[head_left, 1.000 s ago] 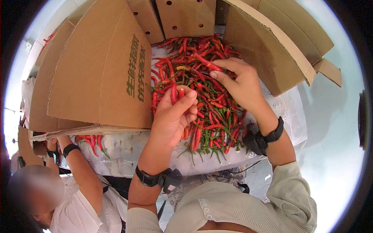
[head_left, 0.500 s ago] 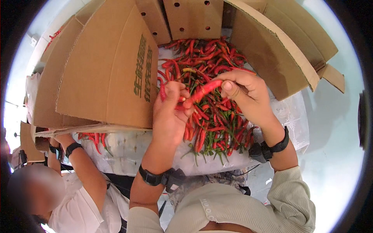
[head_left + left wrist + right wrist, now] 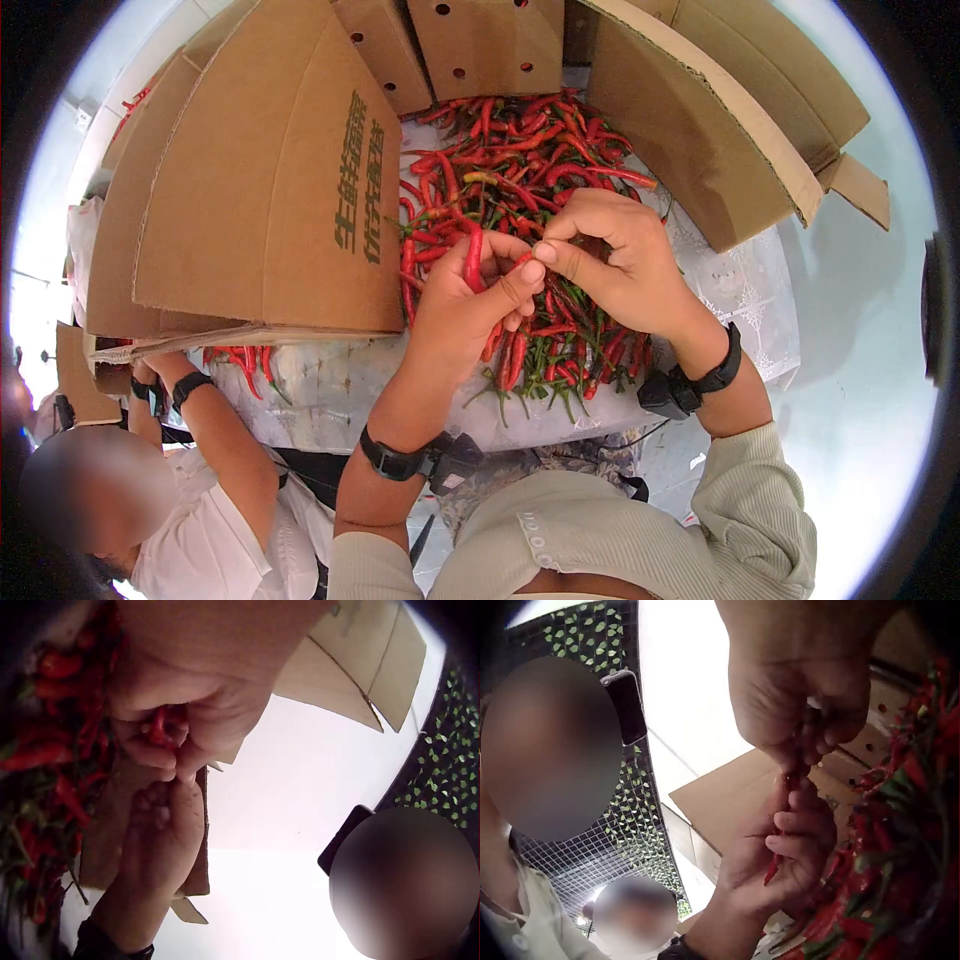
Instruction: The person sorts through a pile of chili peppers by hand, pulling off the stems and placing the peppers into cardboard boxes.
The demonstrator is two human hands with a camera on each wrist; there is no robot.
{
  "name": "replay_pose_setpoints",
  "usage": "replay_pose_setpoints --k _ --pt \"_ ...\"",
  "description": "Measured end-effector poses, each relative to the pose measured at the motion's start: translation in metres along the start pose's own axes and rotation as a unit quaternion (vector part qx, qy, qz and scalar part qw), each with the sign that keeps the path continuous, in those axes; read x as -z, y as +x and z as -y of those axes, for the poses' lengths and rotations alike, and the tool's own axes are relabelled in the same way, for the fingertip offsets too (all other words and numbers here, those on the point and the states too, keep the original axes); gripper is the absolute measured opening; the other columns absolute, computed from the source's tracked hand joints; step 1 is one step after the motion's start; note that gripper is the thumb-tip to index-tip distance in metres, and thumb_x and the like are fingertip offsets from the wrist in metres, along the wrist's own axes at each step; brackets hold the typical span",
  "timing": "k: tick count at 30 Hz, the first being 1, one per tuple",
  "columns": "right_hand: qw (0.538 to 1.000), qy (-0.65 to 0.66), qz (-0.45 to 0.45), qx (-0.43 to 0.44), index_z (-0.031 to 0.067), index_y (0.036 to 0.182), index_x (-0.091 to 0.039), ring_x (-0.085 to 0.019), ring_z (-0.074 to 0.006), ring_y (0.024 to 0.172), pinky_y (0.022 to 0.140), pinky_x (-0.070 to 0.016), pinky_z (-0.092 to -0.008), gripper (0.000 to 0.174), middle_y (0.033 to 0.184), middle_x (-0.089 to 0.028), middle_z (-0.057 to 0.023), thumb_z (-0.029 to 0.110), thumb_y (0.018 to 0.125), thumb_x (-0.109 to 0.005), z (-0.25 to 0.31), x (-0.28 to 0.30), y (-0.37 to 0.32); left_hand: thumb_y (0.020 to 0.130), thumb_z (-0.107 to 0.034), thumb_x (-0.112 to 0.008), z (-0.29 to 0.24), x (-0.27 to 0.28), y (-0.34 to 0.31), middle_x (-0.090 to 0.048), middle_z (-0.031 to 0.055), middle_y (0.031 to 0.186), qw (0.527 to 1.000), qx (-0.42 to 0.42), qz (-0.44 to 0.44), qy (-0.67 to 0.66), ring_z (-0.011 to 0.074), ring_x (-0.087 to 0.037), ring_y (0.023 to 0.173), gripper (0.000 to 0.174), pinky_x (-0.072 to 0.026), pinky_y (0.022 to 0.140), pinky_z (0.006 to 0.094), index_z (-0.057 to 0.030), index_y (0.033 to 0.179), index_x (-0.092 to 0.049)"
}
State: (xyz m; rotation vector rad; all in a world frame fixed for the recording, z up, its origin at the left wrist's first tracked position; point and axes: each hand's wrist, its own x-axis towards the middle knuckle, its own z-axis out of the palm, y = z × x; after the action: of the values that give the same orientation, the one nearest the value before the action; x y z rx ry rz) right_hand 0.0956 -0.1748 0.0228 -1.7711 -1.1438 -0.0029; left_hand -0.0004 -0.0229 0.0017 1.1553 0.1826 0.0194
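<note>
My left hand [image 3: 455,315] holds red chili peppers above a heap of chilies [image 3: 520,150]. One curved red chili [image 3: 474,262] rises between its thumb and fingers. In the right wrist view, a slim red chili [image 3: 770,871] lies along the left fingers with its pointed tip downward. At the other end of this chili, the thumb and forefinger of my right hand [image 3: 630,265] pinch, right against the left fingertips. The pinched end is mostly hidden by fingers. Many chilies in the heap have green stems, which point toward me at its near edge.
Cardboard panels stand around the heap: a printed one [image 3: 260,190] on the left, one with holes [image 3: 485,50] behind, another [image 3: 700,140] on the right. A pale plastic cover [image 3: 330,400] lies beneath. At the lower left, another person [image 3: 220,500] works beside more chilies [image 3: 240,368].
My right hand brought a red chili from over the heap down to my left hand. The left fingers now hold it, with the right fingertips at its end.
</note>
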Motion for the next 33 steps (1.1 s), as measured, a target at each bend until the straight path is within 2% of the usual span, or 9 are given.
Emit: replay_pose_setpoints --k 4,10,13,14,16,18,24,31,33 --pt "0.992 0.107 0.072 -0.006 0.0017 0.074 -0.058 -0.05 -0.0116 0.064 0.06 -0.0399 -0.026 0.014 0.073 -0.055 -0.0025 0.012 0.082 -0.064 -0.011 0.005 0.003 0.082 -0.016 -0.067 0.0 0.009 0.001 -0.057 0.0023 0.074 0.997 0.028 0.061 -0.024 0.0062 -0.051 0.057 0.021 -0.0388 0.047 0.0185 -0.0036 0.095 -0.055" --pt "0.92 0.326 0.126 -0.176 0.0014 0.08 -0.057 -0.047 -0.0075 0.063 0.058 -0.0394 -0.0229 0.015 0.071 -0.053 0.0017 0.015 0.084 -0.061 -0.017 0.012 0.002 0.085 -0.015 -0.063 0.0 0.01 0.001 -0.055 0.0046 0.076 0.988 0.063 0.084 -0.117 0.0078 -0.046 0.055 0.018 -0.0341 0.043 0.018 -0.0043 0.097 -0.054" --pt "0.935 0.3 0.015 -0.189 0.0016 0.079 -0.056 -0.047 -0.0058 0.063 0.058 -0.0393 -0.0217 0.015 0.069 -0.052 0.0025 0.016 0.084 -0.059 -0.02 0.028 0.004 0.088 -0.015 -0.058 0.003 0.014 0.004 -0.053 0.0034 0.077 0.985 0.04 0.065 -0.155 0.0072 -0.046 0.056 0.017 -0.0344 0.043 0.0173 -0.004 0.099 -0.053" --pt "0.939 0.281 -0.019 -0.199 0.002 0.077 -0.057 -0.053 -0.0133 0.061 0.058 -0.0422 -0.0274 0.01 0.067 -0.055 -0.0026 0.011 0.078 -0.057 -0.029 0.036 0.004 0.09 -0.016 -0.056 0.0 0.016 0.005 -0.056 0.0037 0.075 0.978 0.038 0.081 -0.187 0.0067 -0.049 0.056 0.015 -0.035 0.043 0.0171 -0.005 0.1 -0.054" --pt "0.968 -0.149 0.019 -0.201 0.0027 0.078 -0.058 -0.056 -0.0224 0.063 0.061 -0.0439 -0.0328 0.007 0.068 -0.057 -0.0081 0.008 0.074 -0.056 -0.023 0.045 0.0 0.092 -0.02 -0.052 -0.005 0.018 0.005 -0.055 0.003 0.074 0.976 0.037 0.078 -0.201 0.0065 -0.047 0.054 0.017 -0.0333 0.041 0.0168 -0.0051 0.101 -0.054" --pt "0.84 -0.491 0.116 -0.198 0.0046 0.081 -0.061 -0.057 -0.0361 0.072 0.069 -0.0454 -0.0414 0.011 0.075 -0.057 -0.0162 0.008 0.071 -0.057 -0.026 0.053 -0.003 0.094 -0.027 -0.048 -0.004 0.016 0.005 -0.052 0.0009 0.07 0.979 0.023 0.035 -0.198 0.0054 -0.043 0.05 0.023 -0.0298 0.037 0.0166 -0.0058 0.101 -0.053" --pt "0.936 -0.328 -0.109 -0.064 0.0049 0.087 -0.063 -0.057 -0.033 0.085 0.074 -0.0454 -0.041 0.016 0.085 -0.058 -0.0148 0.015 0.075 -0.062 -0.038 0.028 0.006 0.091 -0.023 -0.054 0.0 0.017 0.006 -0.047 -0.0023 0.064 0.981 0.022 -0.014 -0.192 0.0041 -0.039 0.045 0.016 -0.0274 0.035 0.0165 -0.0077 0.094 -0.054" --pt "0.944 -0.323 -0.066 -0.018 0.0047 0.091 -0.064 -0.059 -0.0255 0.084 0.074 -0.0476 -0.0354 0.017 0.088 -0.061 -0.0092 0.014 0.078 -0.065 -0.047 0.011 0.008 0.089 -0.021 -0.057 0.0 0.018 0.008 -0.051 -0.0013 0.064 0.973 0.077 -0.013 -0.217 0.0044 -0.043 0.045 0.013 -0.0283 0.035 0.0169 -0.0083 0.086 -0.055" --pt "0.976 -0.166 -0.134 -0.049 0.0058 0.092 -0.063 -0.06 -0.0212 0.08 0.07 -0.0485 -0.0319 0.015 0.088 -0.061 -0.0071 0.014 0.079 -0.065 -0.038 0.011 0.011 0.091 -0.02 -0.053 -0.003 0.014 0.006 -0.051 0.0 0.069 0.977 0.075 -0.018 -0.2 0.0036 -0.041 0.046 0.014 -0.0298 0.034 0.0153 -0.0065 0.088 -0.053"
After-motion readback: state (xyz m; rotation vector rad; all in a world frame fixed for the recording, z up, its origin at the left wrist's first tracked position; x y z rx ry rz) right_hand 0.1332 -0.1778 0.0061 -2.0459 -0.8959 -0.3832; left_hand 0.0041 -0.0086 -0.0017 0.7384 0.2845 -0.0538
